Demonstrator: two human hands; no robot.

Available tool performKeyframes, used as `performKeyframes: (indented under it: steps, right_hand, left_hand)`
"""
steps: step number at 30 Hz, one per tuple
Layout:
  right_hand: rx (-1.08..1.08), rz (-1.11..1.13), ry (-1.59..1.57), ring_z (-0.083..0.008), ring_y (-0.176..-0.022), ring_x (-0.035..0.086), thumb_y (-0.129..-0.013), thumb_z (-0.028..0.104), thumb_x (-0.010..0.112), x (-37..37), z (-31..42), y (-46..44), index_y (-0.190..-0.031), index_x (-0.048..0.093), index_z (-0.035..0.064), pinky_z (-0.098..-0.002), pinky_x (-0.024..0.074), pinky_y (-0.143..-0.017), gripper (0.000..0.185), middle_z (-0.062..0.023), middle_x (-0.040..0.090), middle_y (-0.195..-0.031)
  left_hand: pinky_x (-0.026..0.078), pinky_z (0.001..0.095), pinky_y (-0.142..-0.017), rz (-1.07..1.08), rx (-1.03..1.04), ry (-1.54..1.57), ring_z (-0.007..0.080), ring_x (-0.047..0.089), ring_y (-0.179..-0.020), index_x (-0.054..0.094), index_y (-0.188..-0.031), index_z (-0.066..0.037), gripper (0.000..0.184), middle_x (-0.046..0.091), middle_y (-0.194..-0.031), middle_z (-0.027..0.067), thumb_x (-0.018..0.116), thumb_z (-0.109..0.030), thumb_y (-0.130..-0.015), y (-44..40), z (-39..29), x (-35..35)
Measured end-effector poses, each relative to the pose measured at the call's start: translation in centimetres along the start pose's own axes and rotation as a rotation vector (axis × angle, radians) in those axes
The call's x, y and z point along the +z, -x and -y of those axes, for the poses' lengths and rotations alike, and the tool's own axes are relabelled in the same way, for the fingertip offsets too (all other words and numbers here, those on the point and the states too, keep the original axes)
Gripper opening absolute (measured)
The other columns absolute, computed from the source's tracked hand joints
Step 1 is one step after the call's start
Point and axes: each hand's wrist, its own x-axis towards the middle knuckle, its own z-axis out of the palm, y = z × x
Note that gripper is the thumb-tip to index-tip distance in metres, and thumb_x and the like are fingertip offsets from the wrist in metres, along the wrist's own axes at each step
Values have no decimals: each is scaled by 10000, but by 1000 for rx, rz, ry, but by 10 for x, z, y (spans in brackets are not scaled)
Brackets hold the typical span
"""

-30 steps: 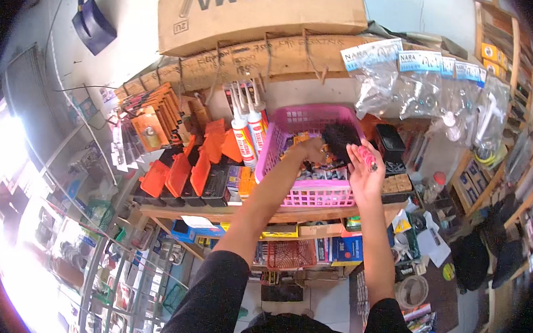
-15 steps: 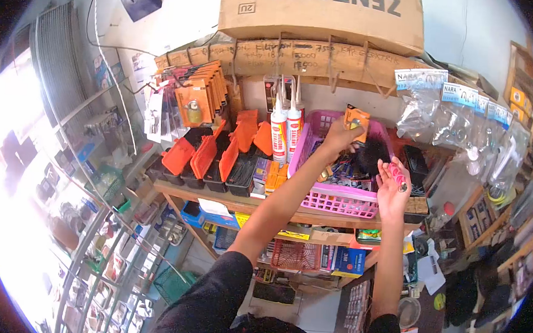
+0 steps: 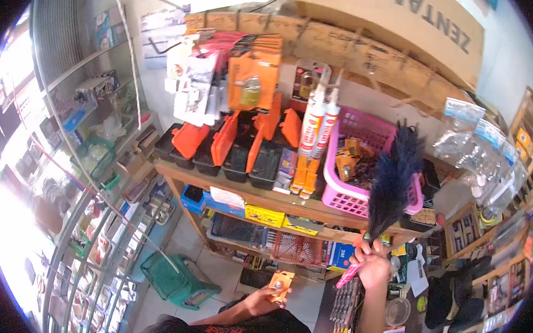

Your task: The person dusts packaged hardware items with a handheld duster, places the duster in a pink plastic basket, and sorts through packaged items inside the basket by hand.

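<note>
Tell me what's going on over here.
A person's left grip holds a small orange packet low, near their body. Their right grip holds a duster by its pink handle, the dark bristles pointing up and partly blocking the view of a pink basket. More packets lie in that basket, which sits on a wooden shelf beside white tubes.

The cardboard box [image 3: 402,35] reads upside-down "ZENTAM", the blue box [image 3: 341,257] "3M".

One head-worn view, facing forward and down
We look from above, near the counter [image 3: 307,207], with the floor [image 3: 227,265] farther below.
</note>
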Motion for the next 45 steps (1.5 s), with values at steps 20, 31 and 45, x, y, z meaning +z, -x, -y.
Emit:
performKeyframes:
  steps: [20,31,45]
  right_hand:
    - [530,-55,1144,-67,-505,426,-944,208,611,16,-210,69,-915,499,85,-231,334,-472,169,25,466,-593]
    - [611,-55,1174,-73,-628,477,-976,251,554,73,-264,53,-1151,600,11,-246,415,-597,301,14,525,-705]
    - [545,-56,1204,-60,-502,400,-968,245,568,40,-278,50,-806,576,85,-235,315,-475,228,48,457,-591]
  left_hand:
    - [448,437,-975,-90,526,83,244,576,-1079,442,-1379,-125,615,605,-1172,102,395,-581,-969,60,-179,-10]
    - [391,426,-1074,-50,785,102,256,512,-1258,469,-1394,-107,564,531,-1380,72,313,-496,-1016,95,-229,0]
    - [445,433,-1025,-104,767,171,253,557,-1191,476,-1371,-88,578,557,-1333,92,311,-511,-1013,99,-223,-33]
